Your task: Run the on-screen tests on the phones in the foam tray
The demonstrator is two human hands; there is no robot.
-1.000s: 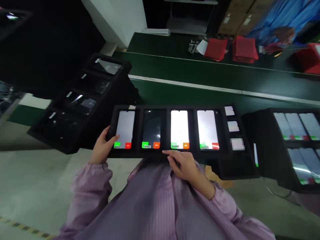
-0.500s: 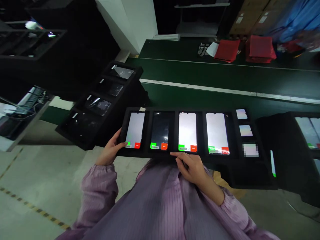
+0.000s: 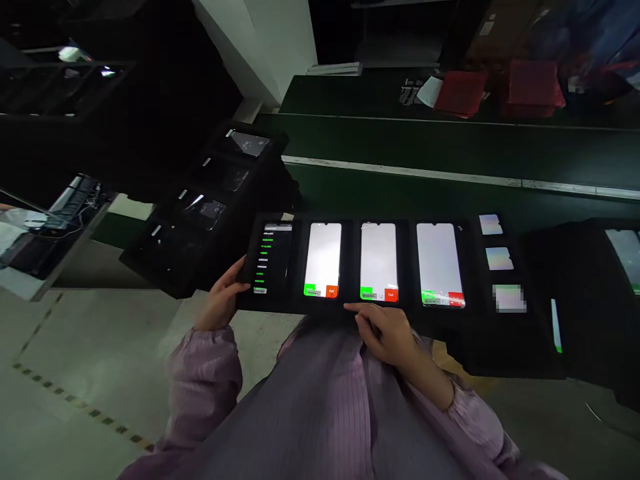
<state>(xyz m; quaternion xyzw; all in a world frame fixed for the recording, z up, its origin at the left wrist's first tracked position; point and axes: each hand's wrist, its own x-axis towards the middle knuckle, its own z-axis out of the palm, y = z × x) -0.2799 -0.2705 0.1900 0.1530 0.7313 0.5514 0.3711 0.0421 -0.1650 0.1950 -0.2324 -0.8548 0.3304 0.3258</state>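
A long black tray (image 3: 351, 267) lies across in front of me, with several phones in a row of slots. My left hand (image 3: 220, 298) grips its left end, thumb on top beside the leftmost phone (image 3: 274, 257). That phone shows a dark screen with a list of green and white lines. White screens with green and red boxes at the bottom fill the second phone (image 3: 324, 253), the third phone (image 3: 379, 257) and the fourth phone (image 3: 440, 257). My right hand (image 3: 389, 331) is at the tray's front edge below the third phone, index finger stretched left, other fingers curled, holding nothing.
Another black tray (image 3: 173, 263) with dark phones stands at the left. More lit phones sit in a black holder (image 3: 575, 257) at the right. Behind runs a green bench (image 3: 400, 143) with a pale strip and red folders (image 3: 460, 93).
The leftmost phone's screen has gone from white to a dark list. The second phone's screen has turned from dark to white. Both hands keep nearly the same places; the view has shifted slightly.
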